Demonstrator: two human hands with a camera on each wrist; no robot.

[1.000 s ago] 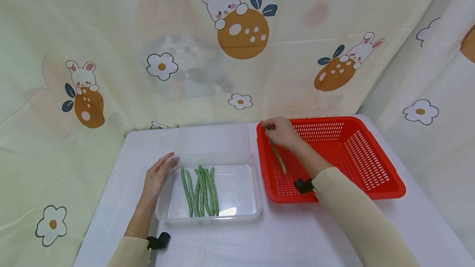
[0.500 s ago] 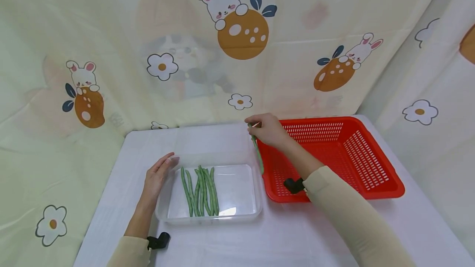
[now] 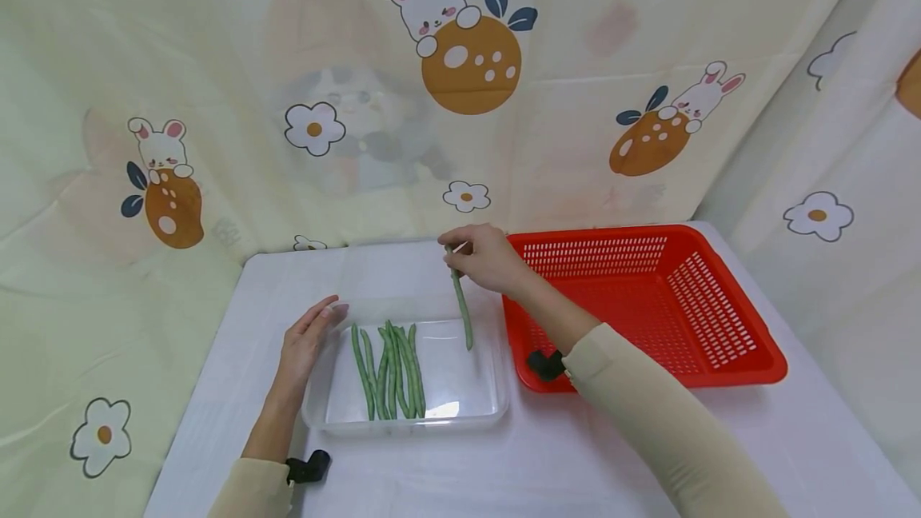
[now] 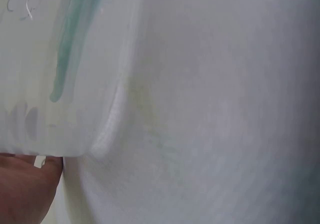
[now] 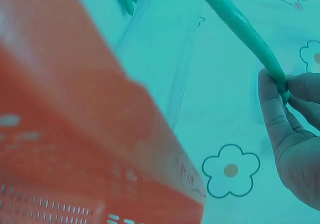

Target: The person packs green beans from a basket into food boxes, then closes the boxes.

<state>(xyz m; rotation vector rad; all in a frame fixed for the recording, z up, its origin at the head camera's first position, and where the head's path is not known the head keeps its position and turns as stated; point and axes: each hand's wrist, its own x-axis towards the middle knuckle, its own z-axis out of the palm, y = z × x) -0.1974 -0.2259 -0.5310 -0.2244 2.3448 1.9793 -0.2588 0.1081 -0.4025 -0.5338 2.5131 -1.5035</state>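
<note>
My right hand [image 3: 489, 260] pinches a single green bean [image 3: 463, 310] by its top end, and the bean hangs down over the right part of a clear plastic container [image 3: 404, 427]. In the right wrist view thumb and fingers meet at the tip of that green bean [image 5: 245, 32]. Several other green beans [image 3: 392, 370] lie side by side in the container's left half. My left hand [image 3: 305, 346] rests against the container's left wall with its fingers extended. The left wrist view shows part of that hand [image 4: 27, 186] at the container's corner.
A red perforated basket [image 3: 640, 310] stands right of the container, under my right forearm. The white-covered table [image 3: 561, 462] runs back to a curtain [image 3: 237, 38] printed with rabbits and flowers. Black wrist cameras [image 3: 308, 467] sit at both sleeves.
My right hand has carried the green bean leftward from above the red basket to over the clear container. The left hand has stayed at the container's side.
</note>
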